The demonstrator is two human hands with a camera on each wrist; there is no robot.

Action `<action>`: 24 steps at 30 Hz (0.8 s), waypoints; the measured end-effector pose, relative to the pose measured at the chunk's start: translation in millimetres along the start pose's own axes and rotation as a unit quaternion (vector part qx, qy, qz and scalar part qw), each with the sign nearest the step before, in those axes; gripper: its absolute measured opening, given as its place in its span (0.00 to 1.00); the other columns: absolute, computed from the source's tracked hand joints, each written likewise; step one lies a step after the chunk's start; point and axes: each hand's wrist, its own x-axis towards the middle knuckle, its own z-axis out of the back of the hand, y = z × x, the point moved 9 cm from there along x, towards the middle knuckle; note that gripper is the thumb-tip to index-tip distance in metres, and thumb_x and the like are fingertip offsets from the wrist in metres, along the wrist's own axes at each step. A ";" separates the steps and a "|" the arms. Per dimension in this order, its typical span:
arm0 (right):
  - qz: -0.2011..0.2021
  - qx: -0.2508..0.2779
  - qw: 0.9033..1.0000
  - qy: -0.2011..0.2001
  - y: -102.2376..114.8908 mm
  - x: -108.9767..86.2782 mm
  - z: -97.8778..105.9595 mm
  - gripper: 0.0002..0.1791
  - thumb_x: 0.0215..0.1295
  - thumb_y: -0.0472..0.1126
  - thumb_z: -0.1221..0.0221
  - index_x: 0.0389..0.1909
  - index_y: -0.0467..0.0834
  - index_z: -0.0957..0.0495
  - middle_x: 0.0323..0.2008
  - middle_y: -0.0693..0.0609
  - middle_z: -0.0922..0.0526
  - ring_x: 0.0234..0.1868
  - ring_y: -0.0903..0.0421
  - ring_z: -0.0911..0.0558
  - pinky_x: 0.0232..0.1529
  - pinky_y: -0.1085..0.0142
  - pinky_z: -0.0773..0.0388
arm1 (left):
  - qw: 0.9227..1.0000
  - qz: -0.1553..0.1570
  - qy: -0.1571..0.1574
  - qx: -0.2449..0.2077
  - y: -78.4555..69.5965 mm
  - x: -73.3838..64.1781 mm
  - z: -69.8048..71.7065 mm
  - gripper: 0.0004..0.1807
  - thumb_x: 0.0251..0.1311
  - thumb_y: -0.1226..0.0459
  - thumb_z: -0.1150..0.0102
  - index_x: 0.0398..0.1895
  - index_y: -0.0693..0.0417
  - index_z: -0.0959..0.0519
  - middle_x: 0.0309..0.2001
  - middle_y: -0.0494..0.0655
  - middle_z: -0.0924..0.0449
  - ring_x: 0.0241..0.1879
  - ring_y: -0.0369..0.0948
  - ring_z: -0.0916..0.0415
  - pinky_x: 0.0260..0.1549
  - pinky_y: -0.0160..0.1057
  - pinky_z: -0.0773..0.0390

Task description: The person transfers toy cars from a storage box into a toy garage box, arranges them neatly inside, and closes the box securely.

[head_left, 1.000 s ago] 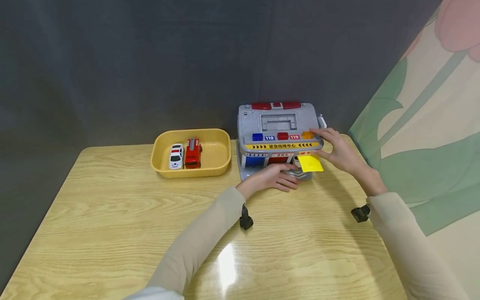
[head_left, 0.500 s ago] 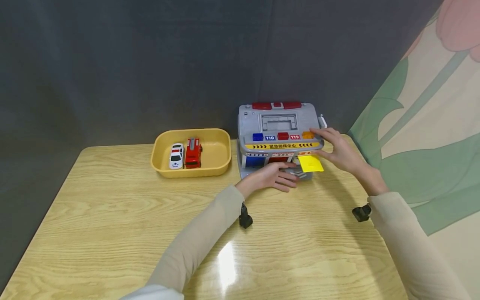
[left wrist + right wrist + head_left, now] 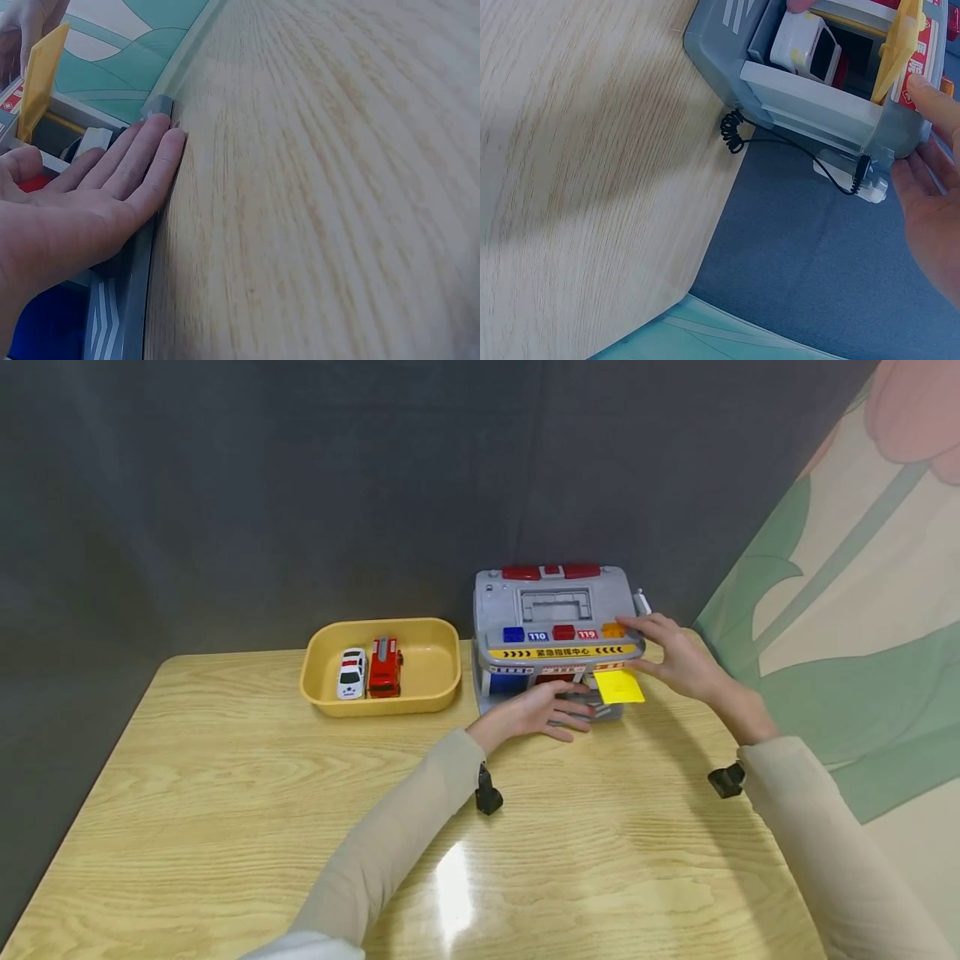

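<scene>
A grey toy garage (image 3: 558,652) with coloured roof lights stands at the back of the table. Its yellow door (image 3: 619,686) is swung up at the right-hand bay. Inside that bay sits a white toy car (image 3: 804,46), seen best in the right wrist view. My left hand (image 3: 536,710) reaches across the front of the garage, fingers straight and spread; a fingertip is right at the car in the right wrist view. My right hand (image 3: 678,660) grips the garage's right front corner, with fingers on top and side and the thumb below the roof edge.
A yellow tray (image 3: 435,672) to the left holds a white toy police car (image 3: 351,674) and a red toy fire truck (image 3: 386,668). A coiled black cord (image 3: 733,133) hangs at the garage's side. Dark cloth stands behind, a patterned wall at right.
My left hand has shifted slightly left and its fingers have spread wider. The white toy car shows less in the bay opening. My right hand keeps its hold on the corner.
</scene>
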 end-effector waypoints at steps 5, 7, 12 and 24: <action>-0.001 -0.008 1.000 0.000 0.3 0.6 -0.3 0.38 0.51 0.26 0.31 0.65 0.33 0.33 0.52 0.35 0.29 0.48 0.39 0.30 0.48 0.45 0.31 | 1.000 0.001 0.006 -0.006 1.8 -3.3 -2.1 0.28 0.76 0.50 0.72 0.73 0.50 0.42 0.62 0.61 0.29 0.59 0.57 0.29 0.56 0.56 0.29; 0.005 -0.013 1.000 -0.002 2.3 1.1 0.6 0.37 0.51 0.27 0.31 0.64 0.32 0.33 0.52 0.35 0.29 0.48 0.39 0.30 0.48 0.45 0.31 | 1.000 0.000 0.011 -0.015 2.2 -5.8 -2.6 0.29 0.76 0.49 0.73 0.73 0.53 0.42 0.62 0.63 0.29 0.59 0.58 0.30 0.56 0.57 0.30; 0.016 -0.019 1.000 0.000 9.1 2.0 3.3 0.36 0.53 0.28 0.31 0.64 0.31 0.33 0.53 0.33 0.29 0.48 0.38 0.30 0.47 0.44 0.31 | 0.997 0.005 0.055 -0.055 5.8 -15.4 -4.6 0.34 0.75 0.46 0.75 0.72 0.60 0.43 0.65 0.66 0.34 0.63 0.61 0.35 0.59 0.60 0.34; -0.009 -0.030 0.999 0.026 10.3 5.1 0.8 0.39 0.51 0.29 0.29 0.65 0.31 0.35 0.55 0.32 0.31 0.50 0.36 0.32 0.48 0.42 0.31 | 0.989 -0.030 0.143 -0.035 -2.4 -48.3 -18.1 0.35 0.74 0.48 0.73 0.74 0.63 0.49 0.68 0.67 0.40 0.63 0.60 0.36 0.61 0.61 0.39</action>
